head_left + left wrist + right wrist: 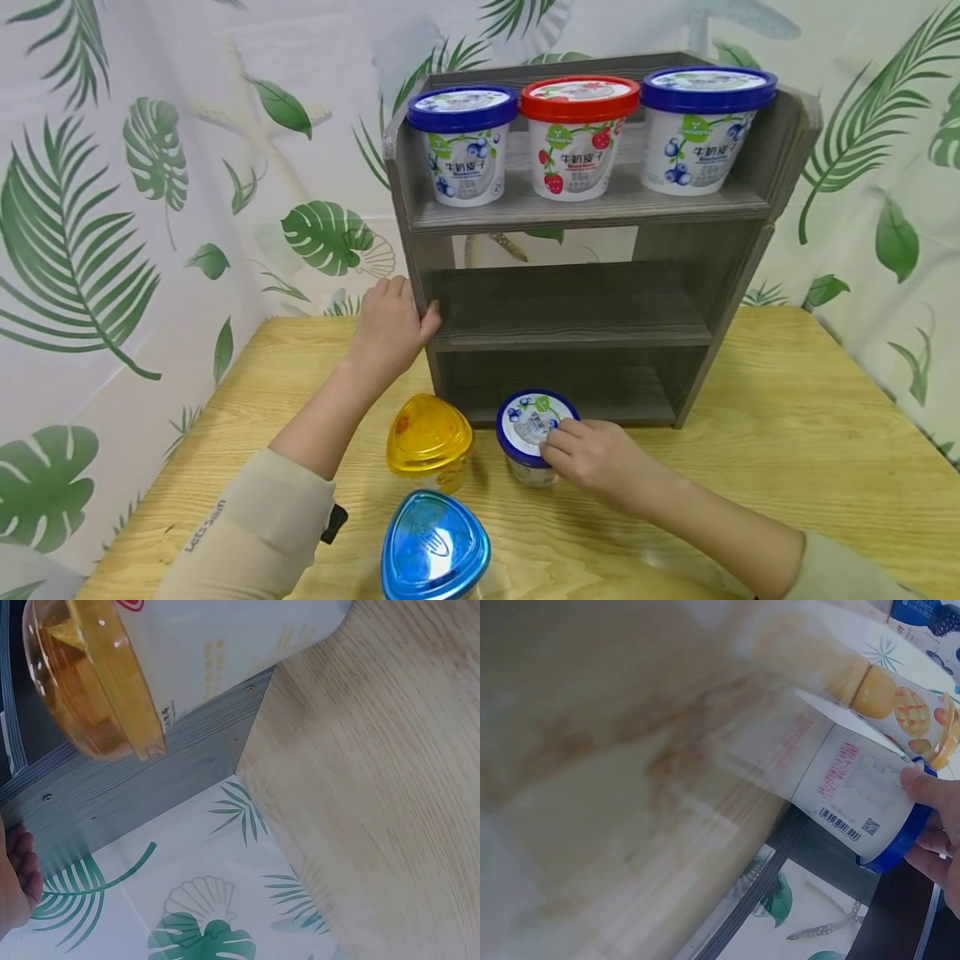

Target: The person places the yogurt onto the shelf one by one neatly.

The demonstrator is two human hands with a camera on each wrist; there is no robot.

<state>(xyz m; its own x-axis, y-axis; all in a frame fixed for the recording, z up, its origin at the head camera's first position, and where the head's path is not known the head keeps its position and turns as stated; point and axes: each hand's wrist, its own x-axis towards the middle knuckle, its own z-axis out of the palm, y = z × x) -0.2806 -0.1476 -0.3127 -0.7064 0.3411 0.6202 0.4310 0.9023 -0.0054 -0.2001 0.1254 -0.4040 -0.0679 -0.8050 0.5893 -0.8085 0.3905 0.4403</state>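
Right hand point(592, 460) clamped on rim of blueberry cup point(517, 427), thumb on one side, fingers on other. Cup upright on table point(787, 417), just in front of shelf unit's point(555, 304) bottom tier. Left hand point(390, 329) gripping unit's left side panel point(411, 250), thumb hooked round front edge. Yellow-lidded cup point(427, 435) left of blueberry cup, apart; blue-lidded tub point(435, 546) nearer person. Top tier: red-lidded cup point(576, 154) between two blue-lidded cups point(467, 162).

white tub point(528, 435), blue rim; grey-grained shelf point(570, 302); green-leaf-patterned wall point(225, 167)
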